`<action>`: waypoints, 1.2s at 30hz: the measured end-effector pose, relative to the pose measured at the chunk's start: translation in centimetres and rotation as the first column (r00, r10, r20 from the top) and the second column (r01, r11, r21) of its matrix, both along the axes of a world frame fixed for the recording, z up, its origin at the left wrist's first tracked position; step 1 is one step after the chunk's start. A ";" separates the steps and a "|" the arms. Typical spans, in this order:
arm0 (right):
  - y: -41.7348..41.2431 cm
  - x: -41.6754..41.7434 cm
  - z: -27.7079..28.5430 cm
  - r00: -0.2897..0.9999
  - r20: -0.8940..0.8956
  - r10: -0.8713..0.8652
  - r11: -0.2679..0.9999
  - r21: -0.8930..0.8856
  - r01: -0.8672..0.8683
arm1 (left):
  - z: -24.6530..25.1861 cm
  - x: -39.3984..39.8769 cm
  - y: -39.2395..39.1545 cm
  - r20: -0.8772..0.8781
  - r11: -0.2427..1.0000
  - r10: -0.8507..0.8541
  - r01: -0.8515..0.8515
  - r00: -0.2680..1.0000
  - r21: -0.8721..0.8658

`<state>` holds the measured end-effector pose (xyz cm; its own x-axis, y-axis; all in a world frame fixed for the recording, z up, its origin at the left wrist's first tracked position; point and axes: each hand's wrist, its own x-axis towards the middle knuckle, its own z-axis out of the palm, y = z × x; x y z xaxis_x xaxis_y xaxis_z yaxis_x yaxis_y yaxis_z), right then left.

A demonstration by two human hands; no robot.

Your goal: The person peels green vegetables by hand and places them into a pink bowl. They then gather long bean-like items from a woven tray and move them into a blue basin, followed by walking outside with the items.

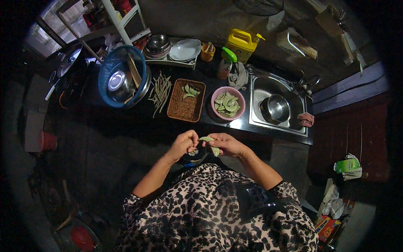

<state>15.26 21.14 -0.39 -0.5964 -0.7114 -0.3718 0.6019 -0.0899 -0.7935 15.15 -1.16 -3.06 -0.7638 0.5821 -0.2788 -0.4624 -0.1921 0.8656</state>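
Observation:
A pale green flat bean pod [215, 151] is held between the thumb and fingers of my right hand [229, 145], above the floor in front of the counter. The fingers of my left hand [183, 145] are pinched together at the pod's left tip. Below my hands is a dark bin [201, 156] with light scraps in it, partly hidden by the left hand. On the counter ahead, a pink bowl [241, 110] is filled with similar pods. Left of it, a brown woven basket [182, 110] holds a few pods at its back right.
Long thin beans [161, 91] lie left of the basket, beside a blue plastic basket [102, 85] containing a metal bowl. A steel sink [256, 86] with a metal bowl [278, 108] is at the right. Behind stand a spray bottle [224, 67] and a yellow jug [241, 44].

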 end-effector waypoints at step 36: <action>0.5 1.1 -3.8 0.654 -0.704 -0.278 0.828 0.169 0.535 | -2.9 0.8 4.8 -0.324 0.944 -0.026 -0.084 0.946 -0.320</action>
<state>16.37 21.68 -4.16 -0.9693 -0.2421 0.0426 -0.0794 0.1444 -0.9863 15.93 3.64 -5.98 -0.8588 0.4768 -0.1872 -0.1495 0.1162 0.9819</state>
